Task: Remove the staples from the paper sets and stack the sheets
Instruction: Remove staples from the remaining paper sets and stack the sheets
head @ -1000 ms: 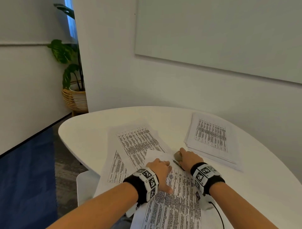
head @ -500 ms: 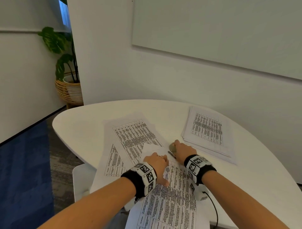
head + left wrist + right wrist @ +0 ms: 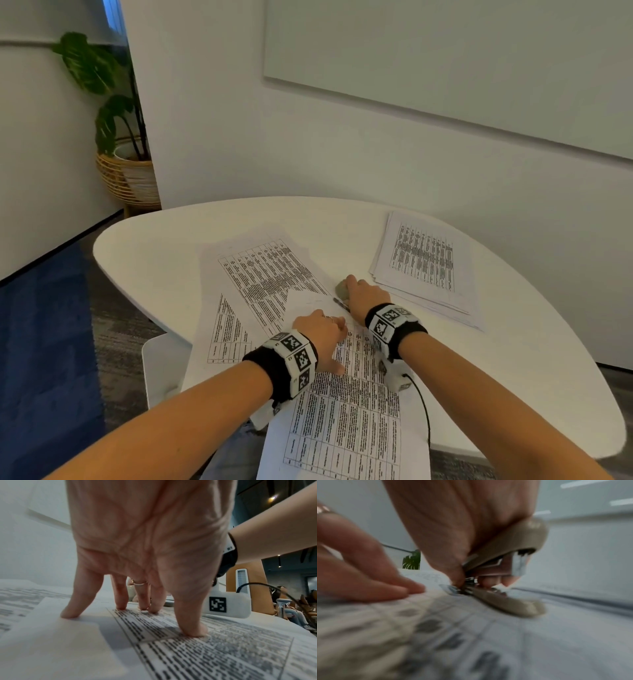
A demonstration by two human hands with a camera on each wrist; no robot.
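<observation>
paper set (image 3: 346,411): printed tables, flat, near table edge | stapler (image 3: 510,563): beige, at its far corner | stacked sheets (image 3: 424,270): far right

On the table (image 3: 513,359), a paper set (image 3: 346,404) lies nearest the person, overlapping loose sheets (image 3: 260,270) that spread behind it and to its left, while a stack (image 3: 424,267) sits well apart at the far right. The left hand (image 3: 322,335) rests on the paper set's far end, with the right hand (image 3: 364,296) just right of it, on the stapler (image 3: 342,288) at the set's far corner. A plant (image 3: 102,89) stands on the floor beyond the table's left end.
</observation>
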